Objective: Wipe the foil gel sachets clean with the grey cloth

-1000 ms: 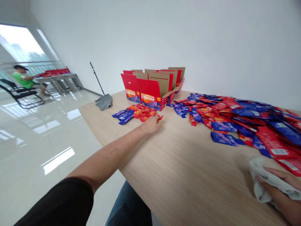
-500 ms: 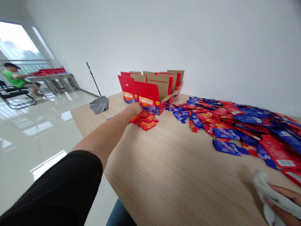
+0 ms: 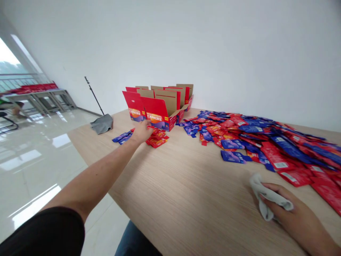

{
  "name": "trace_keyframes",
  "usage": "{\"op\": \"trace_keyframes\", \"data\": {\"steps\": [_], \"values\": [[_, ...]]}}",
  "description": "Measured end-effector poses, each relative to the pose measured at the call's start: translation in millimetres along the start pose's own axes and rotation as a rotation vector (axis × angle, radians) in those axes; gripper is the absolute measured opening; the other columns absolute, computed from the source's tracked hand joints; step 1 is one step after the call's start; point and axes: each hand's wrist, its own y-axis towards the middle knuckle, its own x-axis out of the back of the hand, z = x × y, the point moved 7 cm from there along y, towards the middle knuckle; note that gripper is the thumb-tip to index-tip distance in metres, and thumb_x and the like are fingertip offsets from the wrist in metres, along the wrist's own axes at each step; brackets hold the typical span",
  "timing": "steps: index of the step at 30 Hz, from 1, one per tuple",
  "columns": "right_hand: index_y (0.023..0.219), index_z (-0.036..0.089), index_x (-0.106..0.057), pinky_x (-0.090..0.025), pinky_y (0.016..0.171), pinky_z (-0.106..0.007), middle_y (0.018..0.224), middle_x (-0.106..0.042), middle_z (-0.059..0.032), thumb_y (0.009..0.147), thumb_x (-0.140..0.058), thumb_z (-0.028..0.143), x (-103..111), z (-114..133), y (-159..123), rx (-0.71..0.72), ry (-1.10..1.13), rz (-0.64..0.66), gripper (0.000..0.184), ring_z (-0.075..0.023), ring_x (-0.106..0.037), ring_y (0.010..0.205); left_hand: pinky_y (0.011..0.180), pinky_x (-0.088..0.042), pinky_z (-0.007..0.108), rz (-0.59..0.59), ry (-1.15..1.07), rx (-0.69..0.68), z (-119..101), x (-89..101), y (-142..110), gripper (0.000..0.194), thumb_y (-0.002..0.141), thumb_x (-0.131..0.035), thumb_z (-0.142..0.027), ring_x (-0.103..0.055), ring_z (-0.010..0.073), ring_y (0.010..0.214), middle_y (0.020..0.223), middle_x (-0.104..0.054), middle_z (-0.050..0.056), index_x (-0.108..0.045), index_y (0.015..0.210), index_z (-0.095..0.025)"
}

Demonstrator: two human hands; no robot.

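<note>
My left hand [image 3: 141, 131] reaches across the wooden table [image 3: 173, 185], its fingers extended just in front of a red cardboard carton [image 3: 151, 113] with open flaps. It sits over a small group of red sachets [image 3: 157, 140], with several blue sachets [image 3: 122, 137] to its left. My right hand [image 3: 282, 206] rests on the tabletop, gripping a white cloth [image 3: 266, 197]. A large heap of mixed red and blue sachets [image 3: 266, 142] lies just beyond that hand.
A grey cloth [image 3: 101, 123] lies at the table's far left corner, near a black stand pole [image 3: 93, 96]. Behind, a second table [image 3: 34, 93] holds red cartons, with part of a seated person [image 3: 9, 105] beside it. Glossy floor surrounds the table's near-left edge.
My left hand has drawn back from the carton, uncovering the blue sachets. My right hand has slid the cloth leftward along the table. The view has turned to the right.
</note>
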Motion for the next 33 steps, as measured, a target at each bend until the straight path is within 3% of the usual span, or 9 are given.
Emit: {"op": "trace_keyframes", "data": {"steps": [3, 8, 13, 18, 23, 25, 27, 30, 33], "values": [[0.094, 0.027, -0.075, -0.062, 0.073, -0.05, 0.088, -0.082, -0.0098, 0.068, -0.069, 0.061, -3, 9, 0, -0.005, 0.01, -0.016, 0.043, -0.0359, -0.077, 0.076, 0.118, -0.045, 0.03, 0.079, -0.156, -0.107, -30, -18.1, -47, 0.048, 0.096, -0.05, -0.021, -0.064, 0.0215, 0.135, 0.145, -0.069, 0.015, -0.063, 0.141, -0.008], [0.097, 0.026, -0.073, -0.058, 0.08, -0.044, 0.098, -0.082, -0.0096, 0.071, -0.065, 0.052, 0, 20, 1, 0.047, 0.019, -0.083, 0.038, -0.0329, -0.075, 0.088, 0.103, -0.058, 0.034, 0.245, -0.311, -0.253, -91, -66.7, -118, 0.042, 0.088, -0.058, -0.018, -0.072, 0.0235, 0.121, 0.131, -0.076, 0.011, -0.072, 0.128, -0.014], [0.096, 0.024, -0.071, -0.056, 0.085, -0.041, 0.101, -0.081, -0.0108, 0.076, -0.063, 0.048, 3, 23, 4, 0.051, 0.015, -0.115, 0.032, -0.0314, -0.074, 0.093, 0.103, -0.058, 0.035, 0.352, -0.35, -0.398, -155, -103.5, -155, 0.038, 0.088, -0.062, -0.02, -0.074, 0.025, 0.116, 0.124, -0.079, 0.012, -0.076, 0.123, -0.016], [0.095, 0.024, -0.071, -0.055, 0.083, -0.037, 0.1, -0.08, -0.0092, 0.079, -0.062, 0.04, 5, 20, 6, 0.047, 0.023, -0.141, 0.024, -0.0277, -0.073, 0.092, 0.11, -0.055, 0.035, 0.388, -0.312, -0.513, -215, -125.4, -148, 0.043, 0.089, -0.062, -0.018, -0.072, 0.0264, 0.12, 0.127, -0.077, 0.015, -0.073, 0.13, -0.01], [0.094, 0.023, -0.072, -0.054, 0.08, -0.036, 0.095, -0.08, -0.007, 0.079, -0.062, 0.038, 8, 12, 11, 0.015, 0.037, -0.169, 0.023, -0.0258, -0.072, 0.086, 0.123, -0.042, 0.034, 0.34, -0.228, -0.624, -277, -144.2, -116, 0.054, 0.092, -0.065, -0.018, -0.059, 0.0262, 0.139, 0.144, -0.067, 0.018, -0.063, 0.146, -0.01], [0.094, 0.024, -0.072, -0.055, 0.08, -0.036, 0.094, -0.08, -0.0064, 0.079, -0.064, 0.038, 8, 8, 12, 0.006, 0.044, -0.171, 0.023, -0.0256, -0.072, 0.084, 0.121, -0.045, 0.041, 0.312, -0.185, -0.621, -297, -155.1, -100, 0.05, 0.098, -0.064, -0.022, -0.058, 0.0269, 0.139, 0.145, -0.065, 0.017, -0.061, 0.147, -0.014], [0.094, 0.024, -0.072, -0.056, 0.081, -0.036, 0.095, -0.08, -0.0062, 0.078, -0.065, 0.037, 7, 7, 13, 0.008, 0.051, -0.165, 0.021, -0.0258, -0.072, 0.085, 0.108, -0.054, 0.053, 0.295, -0.14, -0.589, -312, -167.5, -86, 0.044, 0.101, -0.067, -0.036, -0.064, 0.0289, 0.128, 0.143, -0.064, 0.014, -0.063, 0.141, -0.019], [0.094, 0.025, -0.071, -0.056, 0.082, -0.037, 0.097, -0.081, -0.0062, 0.079, -0.065, 0.038, 6, 7, 13, 0.02, 0.062, -0.154, 0.021, -0.0266, -0.073, 0.089, 0.098, -0.06, 0.05, 0.303, -0.089, -0.539, -327, -183.7, -75, 0.044, 0.1, -0.068, -0.041, -0.068, 0.0268, 0.118, 0.139, -0.065, 0.012, -0.064, 0.137, -0.019], [0.096, 0.025, -0.071, -0.056, 0.082, -0.036, 0.099, -0.08, -0.0059, 0.08, -0.064, 0.039, 6, 8, 11, 0.023, 0.074, -0.155, 0.022, -0.0264, -0.073, 0.091, 0.1, -0.059, 0.051, 0.33, -0.072, -0.5, -333, -192.1, -73, 0.044, 0.1, -0.069, -0.041, -0.067, 0.0275, 0.12, 0.14, -0.065, 0.013, -0.064, 0.138, -0.019]]}}
